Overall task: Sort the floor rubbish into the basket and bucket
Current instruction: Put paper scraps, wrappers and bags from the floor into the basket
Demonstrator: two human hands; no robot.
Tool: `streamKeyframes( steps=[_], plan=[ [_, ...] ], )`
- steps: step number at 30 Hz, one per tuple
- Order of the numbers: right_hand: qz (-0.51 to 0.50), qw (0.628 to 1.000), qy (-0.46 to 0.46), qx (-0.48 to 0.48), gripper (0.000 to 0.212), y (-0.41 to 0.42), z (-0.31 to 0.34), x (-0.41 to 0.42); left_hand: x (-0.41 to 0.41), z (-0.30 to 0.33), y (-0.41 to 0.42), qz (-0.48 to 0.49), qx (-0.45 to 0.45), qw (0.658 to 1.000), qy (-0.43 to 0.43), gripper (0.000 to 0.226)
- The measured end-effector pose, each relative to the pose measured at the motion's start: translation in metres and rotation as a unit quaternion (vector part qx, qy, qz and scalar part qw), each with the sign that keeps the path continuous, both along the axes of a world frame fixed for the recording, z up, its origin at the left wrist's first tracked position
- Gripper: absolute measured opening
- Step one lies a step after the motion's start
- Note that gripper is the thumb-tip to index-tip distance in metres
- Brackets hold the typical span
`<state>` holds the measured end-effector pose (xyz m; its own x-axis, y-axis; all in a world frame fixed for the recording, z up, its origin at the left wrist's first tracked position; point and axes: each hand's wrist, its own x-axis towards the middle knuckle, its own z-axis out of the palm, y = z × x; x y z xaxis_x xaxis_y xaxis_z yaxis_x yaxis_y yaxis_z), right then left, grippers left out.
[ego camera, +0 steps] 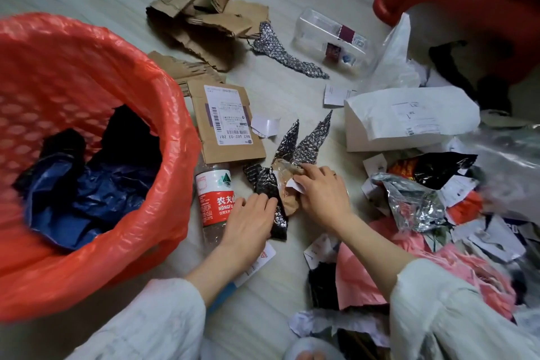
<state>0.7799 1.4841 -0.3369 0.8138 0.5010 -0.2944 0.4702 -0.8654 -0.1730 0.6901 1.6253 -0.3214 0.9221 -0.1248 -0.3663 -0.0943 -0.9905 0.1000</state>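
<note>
1. Two hands work low over the floor (292, 102), both arms in pale sleeves reaching forward from the bottom of the view.
2. Her left hand (248, 221) lies palm-down, fingers curled onto the lower end of a crumpled strip of dark bubble wrap (270, 184), gripping it.
3. Her right hand (323, 193) sits just beside it, fingers bent around the taped brown paper and white scrap at the wrap's middle, holding on.
4. One basket (87, 155) lined with a red bag stands to the left, with blue and black plastic inside.
5. One water bottle (214, 196) lies between the basket and the left hand, touching that hand's side.
6. Two more pieces of bubble wrap show: the twin points (304, 140) rising beyond the hands, and a separate strip (280, 52) further off near the torn cardboard (204, 9).
7. One labelled cardboard mailer (228, 123) lies just beyond the bottle.
</note>
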Motion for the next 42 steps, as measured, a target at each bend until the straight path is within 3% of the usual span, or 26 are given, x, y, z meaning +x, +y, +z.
streamKeyframes(
  steps=[4,7,10,14,18,22,24,28,33,37,42],
  plan=[
    [-0.073,0.994,0.071,0.026,0.054,0.008,0.009,-0.004,0.007,0.001,0.008,0.037,-0.004,0.999,0.010,0.108],
    [-0.043,0.997,0.058,-0.020,0.071,0.010,0.009,-0.011,0.020,0.000,0.012,0.023,0.008,0.997,0.075,0.114],
    [-0.036,0.999,0.016,-0.030,0.066,0.008,0.004,-0.017,0.027,-0.003,0.011,0.029,-0.013,0.996,0.089,0.114],
    [-0.028,0.999,-0.019,-0.004,0.047,0.011,-0.001,-0.019,0.021,-0.001,0.007,0.035,-0.016,0.998,0.057,0.100],
    [0.003,0.996,-0.087,-0.001,0.040,0.007,-0.008,-0.031,0.007,-0.008,0.007,0.033,-0.010,0.999,-0.039,0.064],
    [0.042,0.994,-0.079,0.056,0.028,-0.001,-0.003,-0.030,0.007,-0.012,0.013,0.032,-0.026,0.992,-0.122,0.034],
    [0.027,0.996,-0.050,0.065,0.031,-0.009,0.001,-0.024,0.010,-0.007,0.017,0.038,-0.041,0.991,-0.125,0.034],
    [-0.116,0.986,0.023,0.118,0.027,-0.026,0.019,-0.014,0.009,0.005,0.019,0.102,-0.103,0.985,-0.093,0.024],
    [-0.215,0.949,0.019,0.229,0.025,-0.027,0.065,0.005,0.017,0.038,0.015,0.164,-0.194,0.964,-0.078,0.029],
    [-0.245,0.923,-0.006,0.296,0.021,-0.016,0.126,0.016,0.032,0.087,0.017,0.188,-0.296,0.928,-0.128,0.030],
    [-0.273,0.880,-0.016,0.387,0.032,0.006,0.208,0.015,0.048,0.177,0.020,0.219,-0.369,0.862,-0.269,0.023]
  ],
)
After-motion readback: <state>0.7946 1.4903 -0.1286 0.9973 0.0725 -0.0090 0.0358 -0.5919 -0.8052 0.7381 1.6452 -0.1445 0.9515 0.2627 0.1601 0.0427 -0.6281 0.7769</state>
